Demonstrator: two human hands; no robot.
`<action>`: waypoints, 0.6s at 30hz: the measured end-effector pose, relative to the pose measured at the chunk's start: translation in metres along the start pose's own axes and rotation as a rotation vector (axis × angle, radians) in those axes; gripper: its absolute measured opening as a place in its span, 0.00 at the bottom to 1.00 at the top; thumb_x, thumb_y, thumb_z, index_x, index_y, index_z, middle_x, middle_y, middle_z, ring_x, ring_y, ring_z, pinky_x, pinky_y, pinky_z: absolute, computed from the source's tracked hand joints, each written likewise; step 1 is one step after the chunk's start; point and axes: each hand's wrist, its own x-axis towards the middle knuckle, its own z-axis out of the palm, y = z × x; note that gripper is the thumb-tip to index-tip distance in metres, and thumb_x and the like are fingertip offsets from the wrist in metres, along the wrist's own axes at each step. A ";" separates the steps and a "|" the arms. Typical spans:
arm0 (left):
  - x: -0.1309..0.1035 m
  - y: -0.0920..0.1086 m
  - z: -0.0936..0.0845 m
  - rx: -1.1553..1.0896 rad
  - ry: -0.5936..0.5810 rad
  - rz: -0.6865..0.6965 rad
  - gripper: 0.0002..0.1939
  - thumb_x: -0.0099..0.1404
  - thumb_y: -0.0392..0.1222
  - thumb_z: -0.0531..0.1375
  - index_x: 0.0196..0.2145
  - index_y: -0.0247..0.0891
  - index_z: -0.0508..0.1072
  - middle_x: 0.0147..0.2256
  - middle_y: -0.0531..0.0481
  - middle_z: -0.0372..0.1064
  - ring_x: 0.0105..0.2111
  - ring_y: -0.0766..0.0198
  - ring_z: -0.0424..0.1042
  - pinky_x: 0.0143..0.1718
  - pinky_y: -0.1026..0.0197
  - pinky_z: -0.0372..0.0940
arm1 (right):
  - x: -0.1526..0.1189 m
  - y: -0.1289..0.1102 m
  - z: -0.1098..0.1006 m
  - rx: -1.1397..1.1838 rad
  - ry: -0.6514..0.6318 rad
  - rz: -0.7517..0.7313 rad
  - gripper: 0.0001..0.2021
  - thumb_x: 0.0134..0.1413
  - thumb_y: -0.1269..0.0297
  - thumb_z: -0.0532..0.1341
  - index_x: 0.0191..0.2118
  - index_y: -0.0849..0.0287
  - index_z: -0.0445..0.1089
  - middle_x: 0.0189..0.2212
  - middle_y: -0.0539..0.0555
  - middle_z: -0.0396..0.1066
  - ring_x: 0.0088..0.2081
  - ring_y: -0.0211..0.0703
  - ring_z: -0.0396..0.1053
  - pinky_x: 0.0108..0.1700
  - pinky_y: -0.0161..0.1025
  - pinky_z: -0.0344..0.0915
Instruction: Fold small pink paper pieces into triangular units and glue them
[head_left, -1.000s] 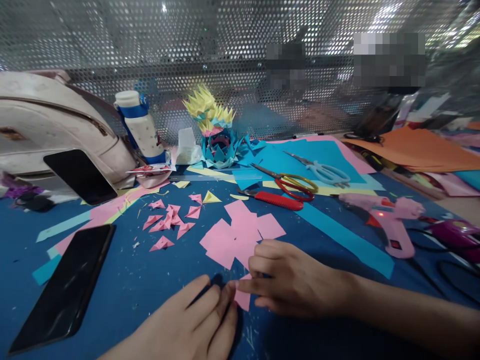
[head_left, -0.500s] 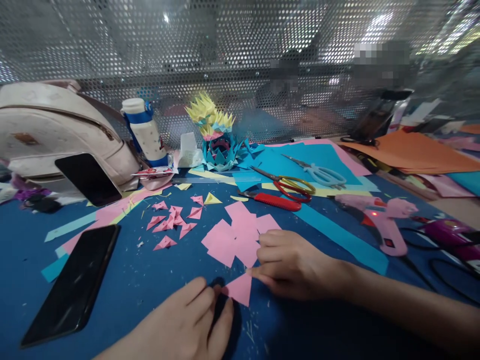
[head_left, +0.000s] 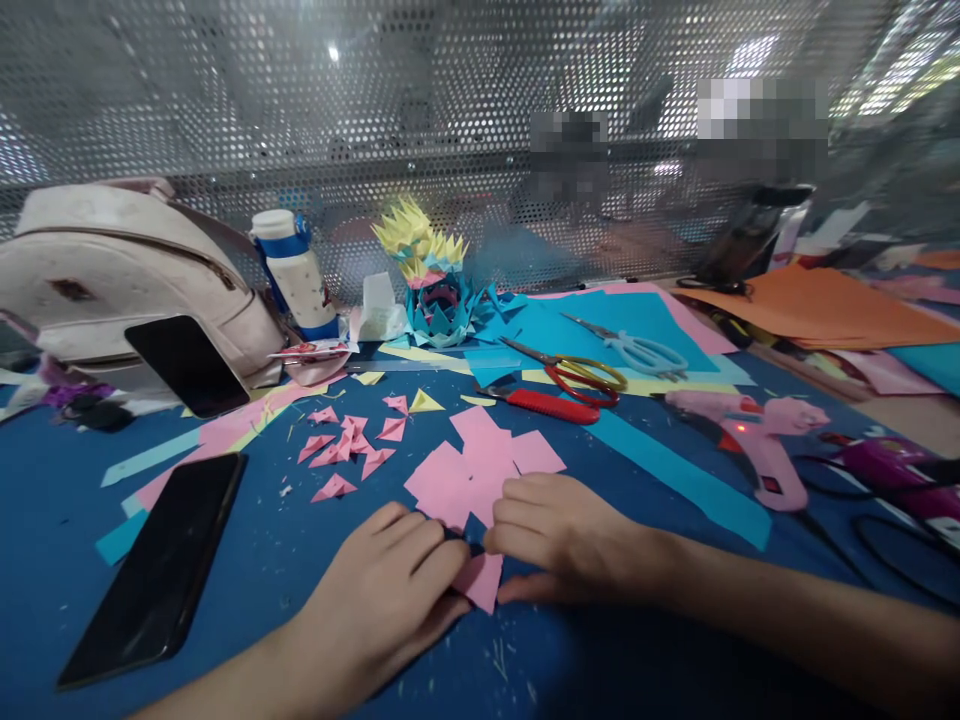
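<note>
A small folded piece of pink paper (head_left: 481, 582) lies on the blue table at the front, pinched between both hands. My left hand (head_left: 397, 575) is closed on its left corner, thumb below and fingers above. On the right edge, my right hand (head_left: 551, 535) is closed with curled fingers over the paper and the thumb below. Just beyond the fingers spreads a cluster of pink paper squares (head_left: 480, 460), partly covered by my right hand. Farther left sit several small folded pink triangles (head_left: 349, 440) and a yellow one (head_left: 425, 401).
Two phones (head_left: 161, 570) and a cream backpack (head_left: 127, 280) are at left, near a bottle (head_left: 289, 270). Behind stands a yellow and blue paper model (head_left: 435, 290). Red-handled scissors (head_left: 577, 380), a red cutter (head_left: 551, 405), light-blue scissors (head_left: 645, 350) and a pink glue gun (head_left: 772, 440) lie at right.
My left hand has moved up and forward over the pink paper. My right thumb has dropped to the paper's lower right side, and the fingers now curl over its top.
</note>
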 end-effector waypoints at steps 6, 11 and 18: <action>0.005 -0.002 -0.001 -0.170 -0.009 -0.123 0.11 0.79 0.42 0.51 0.38 0.38 0.68 0.33 0.53 0.69 0.31 0.61 0.65 0.35 0.58 0.55 | 0.002 -0.004 0.004 0.041 0.085 0.054 0.21 0.76 0.59 0.47 0.33 0.59 0.68 0.28 0.51 0.69 0.31 0.41 0.59 0.32 0.40 0.51; 0.007 -0.003 -0.001 -0.304 -0.018 -0.254 0.07 0.72 0.41 0.62 0.36 0.38 0.69 0.32 0.55 0.69 0.32 0.62 0.64 0.36 0.59 0.52 | 0.004 -0.011 0.003 0.352 0.156 0.238 0.11 0.70 0.66 0.55 0.34 0.59 0.70 0.28 0.49 0.71 0.29 0.36 0.63 0.32 0.34 0.55; 0.010 -0.005 -0.004 -0.553 -0.005 -0.449 0.04 0.69 0.37 0.62 0.34 0.40 0.73 0.36 0.54 0.76 0.39 0.61 0.71 0.42 0.58 0.56 | 0.004 -0.018 0.002 0.531 0.159 0.385 0.05 0.59 0.71 0.59 0.32 0.59 0.68 0.22 0.45 0.63 0.23 0.32 0.56 0.27 0.32 0.50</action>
